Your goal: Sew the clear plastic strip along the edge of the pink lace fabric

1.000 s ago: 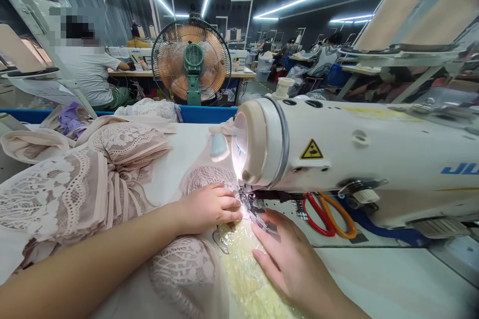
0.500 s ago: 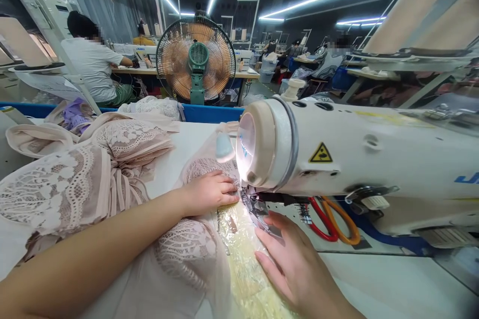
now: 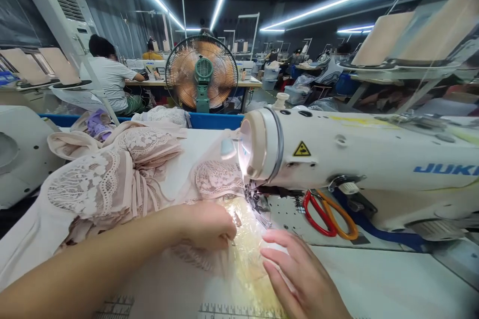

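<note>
Nearside of the sewing machine (image 3: 314, 142): left hand (image 3: 209, 224) curled, hold unclear; right hand (image 3: 299, 271) half-open, apparently empty. Uneven pull could pucker the lace fabric (image 3: 217, 178).

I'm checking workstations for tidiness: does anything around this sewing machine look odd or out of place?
Nothing looks spilled or broken. The yellowish strip beside the right hand is mildly odd: its crinkled, shiny covering looks makeshift against the smooth white tabletop.

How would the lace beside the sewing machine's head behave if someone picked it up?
The lace would probably flop, since its cloth looks thin and soft. It seems light for its size, being partly see-through. Its open pattern might snag on something sharp.
</note>
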`<state>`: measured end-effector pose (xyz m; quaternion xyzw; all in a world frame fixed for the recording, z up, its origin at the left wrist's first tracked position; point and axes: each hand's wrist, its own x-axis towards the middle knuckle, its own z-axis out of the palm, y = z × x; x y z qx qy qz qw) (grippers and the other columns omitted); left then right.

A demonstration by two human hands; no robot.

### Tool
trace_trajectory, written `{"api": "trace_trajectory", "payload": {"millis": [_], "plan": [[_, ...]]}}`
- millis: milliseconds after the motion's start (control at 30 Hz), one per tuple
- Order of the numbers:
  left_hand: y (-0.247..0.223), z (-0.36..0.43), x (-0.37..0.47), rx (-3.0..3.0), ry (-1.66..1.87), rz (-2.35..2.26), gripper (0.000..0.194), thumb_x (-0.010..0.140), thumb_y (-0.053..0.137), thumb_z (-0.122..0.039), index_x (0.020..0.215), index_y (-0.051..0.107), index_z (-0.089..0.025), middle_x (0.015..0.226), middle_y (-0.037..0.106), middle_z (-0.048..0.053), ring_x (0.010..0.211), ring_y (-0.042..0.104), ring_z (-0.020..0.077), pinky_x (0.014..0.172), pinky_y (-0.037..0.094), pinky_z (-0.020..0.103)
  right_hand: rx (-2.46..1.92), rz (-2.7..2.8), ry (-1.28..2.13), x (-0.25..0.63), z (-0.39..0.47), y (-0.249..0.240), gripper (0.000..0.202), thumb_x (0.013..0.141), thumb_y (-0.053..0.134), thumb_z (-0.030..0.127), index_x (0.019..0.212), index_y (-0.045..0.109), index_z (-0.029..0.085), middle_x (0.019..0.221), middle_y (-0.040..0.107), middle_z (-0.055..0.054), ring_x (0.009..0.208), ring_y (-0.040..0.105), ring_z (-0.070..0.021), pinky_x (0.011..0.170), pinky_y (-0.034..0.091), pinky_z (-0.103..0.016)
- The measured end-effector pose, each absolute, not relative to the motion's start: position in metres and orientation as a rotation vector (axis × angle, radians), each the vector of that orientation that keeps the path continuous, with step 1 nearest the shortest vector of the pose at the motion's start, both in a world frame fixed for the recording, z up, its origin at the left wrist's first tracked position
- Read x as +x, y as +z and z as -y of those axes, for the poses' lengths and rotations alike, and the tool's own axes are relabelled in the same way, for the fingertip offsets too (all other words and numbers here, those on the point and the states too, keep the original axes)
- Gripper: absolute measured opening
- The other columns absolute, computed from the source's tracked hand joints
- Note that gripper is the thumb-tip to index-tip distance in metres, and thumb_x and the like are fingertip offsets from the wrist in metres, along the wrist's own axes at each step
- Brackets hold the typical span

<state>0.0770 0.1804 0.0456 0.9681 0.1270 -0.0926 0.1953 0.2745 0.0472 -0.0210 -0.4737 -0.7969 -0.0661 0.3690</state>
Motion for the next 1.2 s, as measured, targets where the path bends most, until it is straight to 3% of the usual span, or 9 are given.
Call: {"api": "trace_trajectory", "payload": {"millis": [167, 267, 400, 500, 633, 667, 833, 1000, 1200], "plan": [[0.037, -0.192, 0.082, 1.83, 0.262, -0.654, 0.026, 0.077, 0.058, -0.037, 0.064, 0.047, -0.017, 0.056, 0.042, -0.005, 0.049, 0.038, 0.0082, 0.047, 0.03, 0.021, -1.283, 1.8, 0.46, 0.238, -0.026, -0.039, 0.058, 0.093, 0.044, 0.034, 0.146, 0.021, 0.027, 0.126, 0.059, -0.012, 0.109, 0.061, -0.0217, 0.083, 0.054, -0.032], [0.03, -0.192, 0.089, 1.726, 0.48, -0.799, 0.03, 0.077, 0.049, -0.046, 0.068, 0.039, -0.019, 0.059, 0.045, -0.004, 0.047, 0.036, 0.0076, 0.045, 0.029, 0.02, -1.205, 1.759, 0.739, 0.223, -0.029, -0.037, 0.05, 0.092, 0.044, 0.042, 0.139, 0.04, 0.026, 0.119, 0.061, -0.011, 0.098, 0.063, -0.0209, 0.079, 0.053, -0.03], [0.022, -0.19, 0.091, 1.852, 0.596, -0.903, 0.025, 0.083, 0.033, -0.043, 0.074, 0.035, -0.021, 0.067, 0.051, 0.0, 0.054, 0.045, 0.0109, 0.051, 0.036, 0.023, -1.352, 1.767, 0.896, 0.221, -0.046, -0.019, 0.031, 0.089, 0.043, 0.035, 0.102, 0.066, 0.019, 0.083, 0.065, -0.005, 0.074, 0.061, -0.0172, 0.068, 0.049, -0.027], [0.017, -0.192, 0.083, 2.062, 0.592, -0.992, 0.021, 0.083, 0.039, -0.035, 0.069, 0.037, -0.02, 0.063, 0.044, -0.002, 0.06, 0.047, 0.0139, 0.057, 0.036, 0.025, -1.532, 1.718, 0.855, 0.226, -0.054, -0.008, 0.027, 0.087, 0.042, 0.034, 0.075, 0.063, 0.02, 0.072, 0.063, -0.002, 0.069, 0.058, -0.0171, 0.064, 0.044, -0.027], [0.011, -0.189, 0.075, 2.346, 0.466, -1.054, 0.002, 0.075, 0.05, -0.018, 0.074, 0.051, -0.019, 0.069, 0.048, 0.001, 0.068, 0.05, 0.0186, 0.061, 0.034, 0.028, -1.753, 1.767, 0.701, 0.237, -0.057, -0.005, 0.026, 0.084, 0.039, 0.031, 0.064, 0.052, 0.021, 0.063, 0.055, 0.0, 0.061, 0.052, -0.0165, 0.056, 0.037, -0.028], [0.01, -0.186, 0.075, 2.406, 0.415, -1.049, 0.011, 0.073, 0.051, -0.015, 0.083, 0.055, -0.02, 0.071, 0.051, 0.001, 0.068, 0.051, 0.0192, 0.06, 0.034, 0.028, -1.776, 1.798, 0.682, 0.24, -0.056, -0.006, 0.025, 0.083, 0.038, 0.03, 0.063, 0.052, 0.022, 0.063, 0.055, 0.0, 0.06, 0.052, -0.0165, 0.055, 0.037, -0.028], [0.018, -0.178, 0.087, 2.906, -0.161, -0.981, 0.045, 0.076, 0.055, -0.016, 0.119, 0.055, -0.026, 0.087, 0.062, 0.006, 0.065, 0.059, 0.0207, 0.051, 0.035, 0.026, -1.77, 1.827, 0.62, 0.252, -0.053, -0.013, 0.032, 0.083, 0.035, 0.028, 0.09, 0.065, 0.022, 0.076, 0.062, -0.003, 0.069, 0.058, -0.0184, 0.063, 0.044, -0.03], [0.022, -0.185, 0.1, 2.924, -0.26, -0.985, 0.03, 0.074, 0.055, -0.016, 0.103, 0.062, -0.02, 0.087, 0.064, 0.007, 0.068, 0.062, 0.0229, 0.048, 0.037, 0.026, -1.842, 1.993, 0.574, 0.259, -0.057, -0.015, 0.045, 0.085, 0.033, 0.025, 0.119, 0.061, 0.017, 0.078, 0.062, -0.006, 0.071, 0.06, -0.0202, 0.061, 0.046, -0.031], [0.014, -0.192, 0.106, 2.873, -0.178, -0.987, 0.019, 0.076, 0.053, -0.018, 0.092, 0.063, -0.02, 0.086, 0.065, 0.006, 0.07, 0.063, 0.0235, 0.049, 0.036, 0.027, -1.856, 2.085, 0.497, 0.264, -0.063, -0.012, 0.039, 0.086, 0.031, 0.024, 0.106, 0.064, 0.02, 0.069, 0.055, -0.003, 0.064, 0.058, -0.0202, 0.055, 0.043, -0.03]]}}
